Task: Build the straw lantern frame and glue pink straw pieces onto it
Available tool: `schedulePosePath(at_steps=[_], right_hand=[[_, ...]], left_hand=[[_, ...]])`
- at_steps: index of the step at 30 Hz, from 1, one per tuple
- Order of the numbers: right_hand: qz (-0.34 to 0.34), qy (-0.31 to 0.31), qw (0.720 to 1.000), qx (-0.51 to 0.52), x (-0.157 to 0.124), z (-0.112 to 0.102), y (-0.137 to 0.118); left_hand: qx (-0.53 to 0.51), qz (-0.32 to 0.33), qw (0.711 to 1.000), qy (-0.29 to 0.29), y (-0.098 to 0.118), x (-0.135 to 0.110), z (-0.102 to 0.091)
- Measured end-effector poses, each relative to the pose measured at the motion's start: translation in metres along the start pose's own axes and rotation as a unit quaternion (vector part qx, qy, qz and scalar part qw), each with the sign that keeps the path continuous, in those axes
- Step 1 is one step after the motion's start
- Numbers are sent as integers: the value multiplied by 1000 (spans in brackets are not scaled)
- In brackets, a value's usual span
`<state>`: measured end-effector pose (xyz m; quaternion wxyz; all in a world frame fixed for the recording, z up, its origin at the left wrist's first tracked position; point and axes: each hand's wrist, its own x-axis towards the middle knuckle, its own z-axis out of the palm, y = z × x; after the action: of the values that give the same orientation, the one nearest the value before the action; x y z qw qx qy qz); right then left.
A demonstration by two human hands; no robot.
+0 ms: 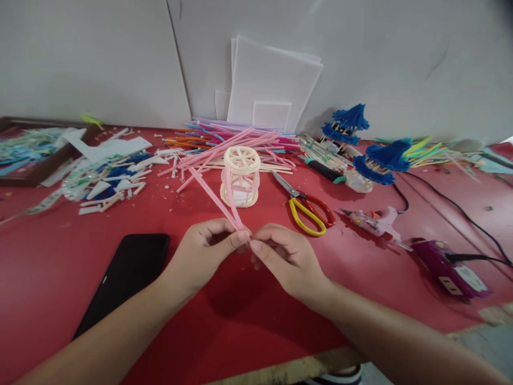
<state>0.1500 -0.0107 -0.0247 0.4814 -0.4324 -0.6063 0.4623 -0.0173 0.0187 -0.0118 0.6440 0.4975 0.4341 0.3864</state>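
Note:
My left hand [214, 251] pinches two lengths of pink pipe cleaner [214, 195] between thumb and forefinger. They spread up and away in a V from my fingertips; whether they are one folded stem or two I cannot tell. Close beside it, my right hand [286, 256] is closed in a pinch at the lower end of the same stems, its fingertips nearly touching the left thumb. Just beyond stands a small cream round frame [242, 156] with a spoked top and pink uprights, partly covered by one pink stem.
Scissors [308, 214], a glue gun [372, 222] and a purple power strip [451, 270] lie to the right. Blue-roofed models [380, 160] stand behind them. A black phone [124, 278] lies left, near scraps [116, 182]. Loose pipe cleaners [200, 141] are piled by the wall.

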Motion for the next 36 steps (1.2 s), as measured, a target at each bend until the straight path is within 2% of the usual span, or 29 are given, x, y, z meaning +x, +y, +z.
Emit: schedulePosePath(at_steps=[2,4,6,10,19,27,32,36], right_hand=[[-112,-1,987,-113,1,-5,-1],[-202,4,963,-179,2,-10,-1],[-254,14,943,-215,3,-13,0],[-315,17,915,-252,3,-16,3],[-334,14,901,-275,2,-13,2],[-347,46,885,-306,-6,-11,-2],[-351,48,885,-302,-6,-12,-2],[-347,52,888,-298,-7,-10,-3]], left_hand=[[-57,-46,997,0,0,0,-1],[-99,-89,991,-8,0,0,-1],[-113,-109,988,-18,0,-1,-2],[-104,-106,988,-32,-1,-1,-2],[-135,-115,983,-48,-5,0,-2],[-169,-130,975,-59,-2,-4,1],[-139,-128,980,-67,-1,-4,1],[-128,-127,979,-95,-1,-4,-1]])
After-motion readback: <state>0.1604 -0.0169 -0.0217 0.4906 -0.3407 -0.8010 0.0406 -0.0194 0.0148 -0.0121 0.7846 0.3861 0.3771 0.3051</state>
